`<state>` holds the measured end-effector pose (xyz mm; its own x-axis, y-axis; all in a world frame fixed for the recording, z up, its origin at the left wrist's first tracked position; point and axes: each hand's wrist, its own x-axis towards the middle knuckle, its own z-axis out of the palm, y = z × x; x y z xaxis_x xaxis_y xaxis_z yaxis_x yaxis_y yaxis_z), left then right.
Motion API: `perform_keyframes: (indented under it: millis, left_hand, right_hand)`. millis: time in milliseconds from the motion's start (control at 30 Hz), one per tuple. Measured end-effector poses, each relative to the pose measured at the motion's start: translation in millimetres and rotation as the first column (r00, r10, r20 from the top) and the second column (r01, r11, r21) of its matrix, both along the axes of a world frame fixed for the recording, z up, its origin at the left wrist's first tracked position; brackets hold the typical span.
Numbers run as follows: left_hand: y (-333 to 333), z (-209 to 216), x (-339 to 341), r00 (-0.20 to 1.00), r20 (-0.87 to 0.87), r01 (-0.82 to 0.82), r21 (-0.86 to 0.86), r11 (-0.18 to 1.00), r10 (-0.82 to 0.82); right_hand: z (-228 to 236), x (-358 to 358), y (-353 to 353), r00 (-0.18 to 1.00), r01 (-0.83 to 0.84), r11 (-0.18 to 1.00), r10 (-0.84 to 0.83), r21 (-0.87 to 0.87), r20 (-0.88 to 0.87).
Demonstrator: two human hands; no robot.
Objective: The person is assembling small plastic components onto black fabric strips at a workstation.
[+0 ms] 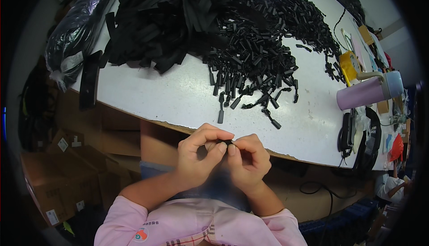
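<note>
Just off the table's near edge, my left hand [199, 151] and my right hand [250, 159] meet, thumbs and forefingers pinched. Between the fingertips is a small black piece [229, 142], mostly hidden; its exact kind does not show. On the white table beyond lies a large heap of black zipper pulls [259, 54], with several loose ones spread toward me. The closest of these, a single zipper pull [220, 112], points toward my hands. To the left of the heap rises a pile of black fabric strips [152, 27].
The white table [147, 96] has a worn brown front edge. A clear-wrapped black bundle [82, 27] lies at far left. On the right are a purple bottle [362, 95], a yellow tape roll [349, 65] and black straps [368, 139]. Cardboard boxes [67, 183] stand at lower left.
</note>
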<state>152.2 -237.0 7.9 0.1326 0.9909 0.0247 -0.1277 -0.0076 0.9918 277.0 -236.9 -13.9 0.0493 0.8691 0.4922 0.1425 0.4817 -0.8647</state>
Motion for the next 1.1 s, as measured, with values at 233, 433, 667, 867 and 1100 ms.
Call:
perform_keyframes:
  millis: [233,433,667,867,1100]
  left_hand:
    - [-2,-1,0,0.998,-0.017,-0.052,0.022,0.998,0.053]
    - [-4,0,-6,0.996,-0.08,0.039,0.166,0.985,-0.026]
    - [-6,6,-11,0.992,0.061,0.111,-0.007,0.994,-0.111]
    - [-5,-3,-10,0.994,-0.101,0.065,0.132,0.989,-0.052]
    - [0,-15,-19,0.985,-0.174,0.015,0.124,0.992,0.007]
  right_hand:
    - [4,4,0,0.993,-0.116,0.984,0.117,-0.137,0.001]
    - [2,11,0,0.905,-0.394,0.881,0.323,-0.263,-0.276]
    - [-2,12,-1,0.948,-0.313,0.945,0.304,-0.093,-0.099]
    - [10,17,7,0.88,-0.47,0.819,0.404,-0.329,-0.252]
    - [16,11,5,0.839,-0.361,0.91,0.413,-0.206,0.355]
